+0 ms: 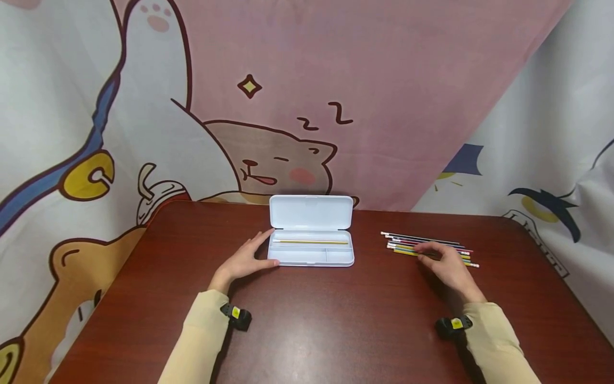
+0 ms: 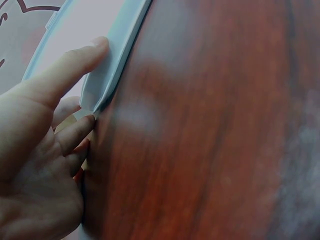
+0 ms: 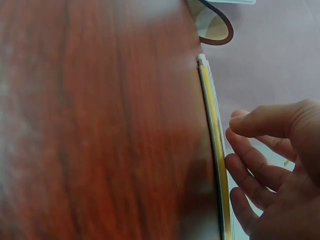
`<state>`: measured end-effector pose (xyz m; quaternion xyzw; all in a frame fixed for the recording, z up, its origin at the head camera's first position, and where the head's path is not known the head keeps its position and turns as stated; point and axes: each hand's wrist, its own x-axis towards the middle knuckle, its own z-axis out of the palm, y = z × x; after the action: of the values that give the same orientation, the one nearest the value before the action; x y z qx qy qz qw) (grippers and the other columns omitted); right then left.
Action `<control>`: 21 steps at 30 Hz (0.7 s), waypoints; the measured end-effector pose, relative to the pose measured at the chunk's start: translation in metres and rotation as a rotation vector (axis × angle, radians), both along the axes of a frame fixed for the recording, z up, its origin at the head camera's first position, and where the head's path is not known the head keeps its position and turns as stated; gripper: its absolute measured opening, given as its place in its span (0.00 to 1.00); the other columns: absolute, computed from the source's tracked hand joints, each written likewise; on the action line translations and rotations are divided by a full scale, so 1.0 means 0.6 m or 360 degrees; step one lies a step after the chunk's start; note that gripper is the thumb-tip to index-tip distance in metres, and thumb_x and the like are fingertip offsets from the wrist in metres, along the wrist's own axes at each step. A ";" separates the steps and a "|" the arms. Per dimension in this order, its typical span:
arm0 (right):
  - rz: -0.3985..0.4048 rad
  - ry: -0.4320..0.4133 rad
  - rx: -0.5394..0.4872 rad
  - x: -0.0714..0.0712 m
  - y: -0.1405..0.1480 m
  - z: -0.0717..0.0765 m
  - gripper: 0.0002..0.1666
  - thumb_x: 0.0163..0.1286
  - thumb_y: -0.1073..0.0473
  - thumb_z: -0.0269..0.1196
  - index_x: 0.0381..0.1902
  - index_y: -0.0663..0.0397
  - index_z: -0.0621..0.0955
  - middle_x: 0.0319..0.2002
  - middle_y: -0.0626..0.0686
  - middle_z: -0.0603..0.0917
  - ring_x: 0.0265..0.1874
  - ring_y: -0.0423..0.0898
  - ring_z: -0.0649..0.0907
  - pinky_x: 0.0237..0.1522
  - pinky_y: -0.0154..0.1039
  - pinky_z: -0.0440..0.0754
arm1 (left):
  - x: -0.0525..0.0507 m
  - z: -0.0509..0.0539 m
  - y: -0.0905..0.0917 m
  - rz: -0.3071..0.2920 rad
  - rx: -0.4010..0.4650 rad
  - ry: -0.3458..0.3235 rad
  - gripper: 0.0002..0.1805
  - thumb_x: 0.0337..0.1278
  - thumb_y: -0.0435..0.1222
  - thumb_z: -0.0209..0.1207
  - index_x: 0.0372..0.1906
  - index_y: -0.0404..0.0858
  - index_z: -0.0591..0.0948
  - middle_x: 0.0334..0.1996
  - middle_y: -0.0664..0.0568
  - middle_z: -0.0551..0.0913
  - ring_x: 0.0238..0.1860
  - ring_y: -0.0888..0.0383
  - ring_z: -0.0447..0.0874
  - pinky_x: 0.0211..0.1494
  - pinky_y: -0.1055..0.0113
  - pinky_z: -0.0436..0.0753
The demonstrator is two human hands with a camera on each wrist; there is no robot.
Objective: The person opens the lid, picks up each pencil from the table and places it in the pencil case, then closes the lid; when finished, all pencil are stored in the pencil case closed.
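Observation:
A white pencil case [image 1: 310, 212] stands with its lid raised at the middle of the table. One yellow pencil [image 1: 312, 242] lies lengthwise in its back compartment. My left hand [image 1: 244, 260] rests against the case's left end, thumb at the front corner and forefinger at the back corner; in the left wrist view the thumb lies over the case's edge. To the right is a loose group of several pencils [image 1: 422, 238] with white ends. Over them hovers my right hand [image 1: 448, 266], fingers loosely bent. In the right wrist view, a yellow pencil [image 3: 212, 110] lies beside the fingertips, with nothing visible between them.
The brown wooden table [image 1: 307, 325] has rounded back corners. Behind it hangs a cartoon-printed cloth [image 1: 408, 96], close behind the case's lid. Black wrist cameras sit on both sleeves [image 1: 196, 330]. A low divider splits the front part of the case.

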<state>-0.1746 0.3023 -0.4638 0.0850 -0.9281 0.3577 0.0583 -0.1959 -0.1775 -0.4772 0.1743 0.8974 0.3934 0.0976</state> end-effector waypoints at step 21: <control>0.0225 -0.0026 0.0015 -0.001 -0.007 -0.009 0.11 0.59 0.74 0.66 0.41 0.64 0.84 0.37 0.56 0.85 0.32 0.45 0.81 0.35 0.32 0.75 | 0.001 0.002 0.001 0.0004 -0.0010 0.0000 0.48 0.52 0.47 0.68 0.75 0.39 0.58 0.72 0.37 0.57 0.73 0.39 0.45 0.71 0.42 0.43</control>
<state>-0.1755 0.2981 -0.4691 0.1478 -0.9219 0.3573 0.0249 -0.1952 -0.1767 -0.4757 0.1729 0.8988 0.3908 0.0978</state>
